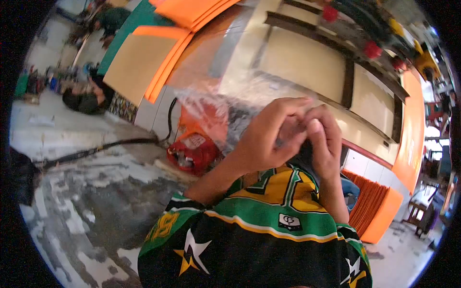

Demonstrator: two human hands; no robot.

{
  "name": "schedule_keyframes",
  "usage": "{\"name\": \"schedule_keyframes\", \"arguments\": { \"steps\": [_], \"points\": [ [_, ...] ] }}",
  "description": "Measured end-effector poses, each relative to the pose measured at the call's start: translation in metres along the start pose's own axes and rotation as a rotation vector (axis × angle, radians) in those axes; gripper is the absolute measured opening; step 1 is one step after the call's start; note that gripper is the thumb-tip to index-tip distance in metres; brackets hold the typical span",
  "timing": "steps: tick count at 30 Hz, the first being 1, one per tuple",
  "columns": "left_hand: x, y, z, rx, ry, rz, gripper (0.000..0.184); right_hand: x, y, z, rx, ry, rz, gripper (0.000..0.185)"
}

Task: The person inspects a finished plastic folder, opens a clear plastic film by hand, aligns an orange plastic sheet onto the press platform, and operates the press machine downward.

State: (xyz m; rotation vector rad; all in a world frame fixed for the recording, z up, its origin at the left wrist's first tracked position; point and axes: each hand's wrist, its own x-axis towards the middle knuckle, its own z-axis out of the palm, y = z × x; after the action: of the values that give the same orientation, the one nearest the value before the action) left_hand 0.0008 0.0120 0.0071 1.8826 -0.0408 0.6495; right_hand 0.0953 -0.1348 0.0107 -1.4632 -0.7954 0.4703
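My left hand (269, 137) and my right hand (325, 139) are raised close together in front of my chest. Their fingertips almost meet, with thumbs and fingers pinched. Whatever sits between them is too small or blurred to make out. Crumpled clear plastic film (209, 98) spreads just beyond and to the left of my hands, over the work surface. Below its left part lies a red object with a white label (193, 152), its kind unclear.
Beyond my hands lies a pale panel (302, 57) with dark frame bars (348, 81). Orange-edged sheets (165, 67) are stacked at upper left, more orange sheets (367, 201) at right. A black cable (115, 143) crosses the stained floor (96, 201). Another person (89, 98) is at far left.
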Motion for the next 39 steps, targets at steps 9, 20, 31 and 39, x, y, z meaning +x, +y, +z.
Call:
{"name": "schedule_keyframes", "arguments": {
  "steps": [9, 20, 31, 39],
  "points": [
    [-0.002, -0.009, 0.013, 0.123, 0.102, 0.149, 0.049, -0.001, 0.009, 0.0, -0.228, 0.096, -0.045, 0.034],
    [-0.012, -0.004, 0.035, -0.179, 0.24, 0.017, 0.016, -0.031, 0.034, -0.018, 0.021, 0.383, 0.115, 0.063],
    [-0.014, -0.009, 0.037, -0.295, 0.392, 0.067, 0.015, -0.032, 0.031, -0.041, -0.136, 0.104, 0.015, 0.065],
    [-0.008, -0.014, 0.03, -0.378, 0.339, 0.022, 0.02, -0.024, 0.021, -0.029, -0.25, -0.004, -0.085, 0.064]
  ]
}}
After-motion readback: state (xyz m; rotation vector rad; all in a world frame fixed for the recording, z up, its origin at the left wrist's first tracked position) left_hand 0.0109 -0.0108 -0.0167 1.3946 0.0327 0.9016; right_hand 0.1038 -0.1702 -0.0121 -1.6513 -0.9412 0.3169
